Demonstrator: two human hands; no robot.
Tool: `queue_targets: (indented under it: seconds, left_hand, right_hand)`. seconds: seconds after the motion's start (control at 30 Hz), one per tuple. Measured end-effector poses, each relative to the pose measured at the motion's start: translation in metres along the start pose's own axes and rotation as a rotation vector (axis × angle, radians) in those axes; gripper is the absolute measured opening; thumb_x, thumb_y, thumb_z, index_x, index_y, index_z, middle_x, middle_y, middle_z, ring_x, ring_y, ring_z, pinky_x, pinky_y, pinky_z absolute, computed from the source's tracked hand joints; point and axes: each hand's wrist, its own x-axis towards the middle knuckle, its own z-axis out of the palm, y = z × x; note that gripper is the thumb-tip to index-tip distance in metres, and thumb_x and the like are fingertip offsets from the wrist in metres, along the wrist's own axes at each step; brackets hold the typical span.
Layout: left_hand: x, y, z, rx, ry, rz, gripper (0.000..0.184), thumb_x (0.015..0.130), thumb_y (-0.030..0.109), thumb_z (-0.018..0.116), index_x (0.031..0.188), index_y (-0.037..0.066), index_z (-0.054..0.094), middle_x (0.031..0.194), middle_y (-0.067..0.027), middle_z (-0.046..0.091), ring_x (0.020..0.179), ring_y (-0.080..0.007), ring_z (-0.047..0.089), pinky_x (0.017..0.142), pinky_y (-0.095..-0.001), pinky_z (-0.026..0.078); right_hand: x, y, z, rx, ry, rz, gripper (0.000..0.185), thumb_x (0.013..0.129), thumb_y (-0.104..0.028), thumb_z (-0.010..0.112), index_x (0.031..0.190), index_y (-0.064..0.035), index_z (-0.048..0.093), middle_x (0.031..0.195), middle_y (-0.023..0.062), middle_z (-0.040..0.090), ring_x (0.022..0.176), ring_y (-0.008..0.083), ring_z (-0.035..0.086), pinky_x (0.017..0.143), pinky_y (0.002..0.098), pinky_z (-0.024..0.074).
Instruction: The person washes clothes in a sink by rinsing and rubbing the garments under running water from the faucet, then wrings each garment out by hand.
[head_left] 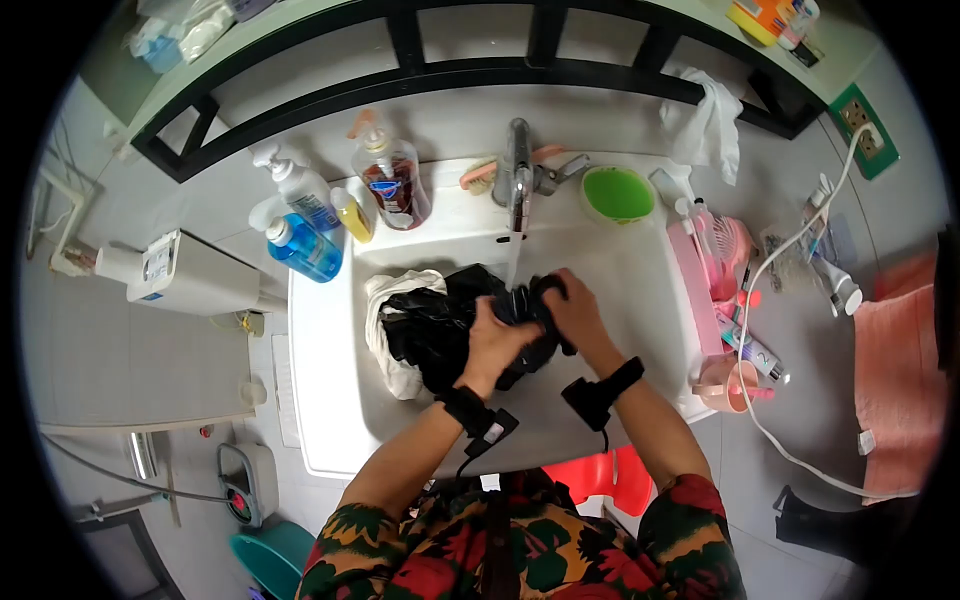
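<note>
Over the white sink [650, 310], my left hand [494, 348] and my right hand [580, 318] are both closed on a bunched, wet black cloth [537, 345]. Water runs from the metal faucet [520, 175] onto the cloth between my hands. More black cloth [425, 325] lies heaped to the left in the basin; whether it is one piece with what I hold, I cannot tell. Under and beside that heap is a white cloth [400, 380]. Each wrist wears a black strap with a small device. Some of my fingers are blurred or hidden by the cloth.
Pump bottles [395, 185] and a small yellow bottle [352, 215] crowd the back left rim. A scrub brush [480, 178] and a green bowl [618, 195] flank the faucet. A pink bin [700, 290] stands right, near a white cable [745, 370]. A red stool [625, 480] is below.
</note>
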Motion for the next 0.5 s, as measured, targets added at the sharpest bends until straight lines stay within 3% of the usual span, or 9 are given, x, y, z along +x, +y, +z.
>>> queue_targets:
  seconds: [0.07,0.1,0.17,0.23,0.27,0.3,0.37,0.43,0.5]
  left_hand:
    - [0.014,0.012,0.002,-0.386,0.098,-0.066,0.053,0.067,0.014,0.073,0.105,0.001,0.039,0.087,-0.0073,0.057,0.075,-0.0138,0.056,0.065,-0.0243,0.048]
    - [0.015,0.027,0.0,-0.531,0.13,-0.122,0.061,0.067,0.018,0.073,0.112,0.001,0.036,0.093,-0.0094,0.056,0.077,-0.0149,0.056,0.066,-0.0271,0.047]
    - [0.019,0.047,-0.003,-0.509,0.162,-0.274,0.065,0.07,0.019,0.071,0.119,0.002,0.032,0.1,-0.01,0.053,0.082,-0.0148,0.054,0.069,-0.0289,0.045]
    - [0.029,0.034,0.0,-0.447,0.187,-0.317,0.064,0.073,0.018,0.067,0.123,0.003,0.03,0.105,-0.0101,0.051,0.084,-0.0156,0.053,0.072,-0.0286,0.043]
    - [0.034,0.019,0.002,-0.309,0.149,-0.268,0.062,0.074,0.017,0.066,0.123,0.003,0.032,0.102,-0.0093,0.052,0.083,-0.0167,0.053,0.072,-0.0281,0.043]
    - [0.034,0.01,0.004,-0.17,0.113,-0.217,0.059,0.075,0.015,0.065,0.123,0.002,0.033,0.099,-0.0086,0.054,0.081,-0.0177,0.054,0.073,-0.0276,0.043]
    - [0.028,-0.014,0.009,-0.036,-0.049,-0.167,0.051,0.072,0.013,0.066,0.117,-0.002,0.047,0.099,-0.0114,0.059,0.088,-0.0181,0.056,0.08,-0.0267,0.042]
    - [0.016,-0.025,0.024,0.047,-0.176,-0.178,0.054,0.069,0.013,0.067,0.117,-0.003,0.048,0.105,-0.0139,0.057,0.094,-0.0188,0.055,0.082,-0.026,0.042]
    - [0.007,-0.031,0.046,0.042,-0.256,-0.078,0.06,0.068,0.012,0.067,0.121,-0.001,0.044,0.114,-0.0155,0.052,0.099,-0.0209,0.053,0.082,-0.0263,0.042]
  right_hand:
    - [0.003,0.014,-0.025,0.054,0.053,0.046,0.029,0.078,-0.022,0.05,0.097,0.0002,0.052,0.08,0.0227,0.058,0.077,0.0397,0.055,0.068,0.0428,0.0434]
    - [0.003,0.026,-0.037,0.069,0.129,0.075,0.026,0.079,-0.019,0.049,0.097,0.0,0.052,0.081,0.0216,0.058,0.077,0.0387,0.055,0.068,0.0419,0.0436]
    - [-0.002,0.036,-0.053,0.083,0.212,0.107,0.023,0.08,-0.016,0.048,0.097,-0.0002,0.052,0.081,0.0204,0.058,0.078,0.0377,0.056,0.068,0.0409,0.0438]
    - [-0.012,0.035,-0.067,0.092,0.187,0.389,0.025,0.082,-0.013,0.049,0.102,-0.0001,0.054,0.083,0.0156,0.059,0.071,0.0264,0.061,0.061,0.0338,0.0483]
    - [-0.016,0.076,-0.06,-0.213,0.265,0.12,0.023,0.082,-0.013,0.051,0.101,-0.0007,0.055,0.084,0.0124,0.059,0.067,0.0223,0.061,0.056,0.0294,0.0477]
    - [-0.021,0.077,-0.058,-0.211,0.271,0.119,0.023,0.082,-0.013,0.051,0.101,-0.0007,0.055,0.084,0.0124,0.059,0.067,0.0223,0.061,0.056,0.0294,0.0477]
    - [-0.027,0.077,-0.055,-0.138,0.198,0.152,0.022,0.079,-0.011,0.054,0.098,-0.0008,0.055,0.092,0.0184,0.056,0.084,0.0347,0.056,0.071,0.038,0.0439]
    - [-0.025,0.069,-0.059,-0.001,0.169,0.281,0.022,0.079,-0.012,0.054,0.098,-0.0004,0.055,0.091,0.0172,0.056,0.083,0.0339,0.055,0.072,0.0365,0.0436]
    - [-0.029,0.023,-0.074,0.381,-0.08,0.45,0.022,0.079,-0.015,0.054,0.094,0.0011,0.054,0.086,0.0166,0.054,0.081,0.0306,0.053,0.071,0.0343,0.0422]
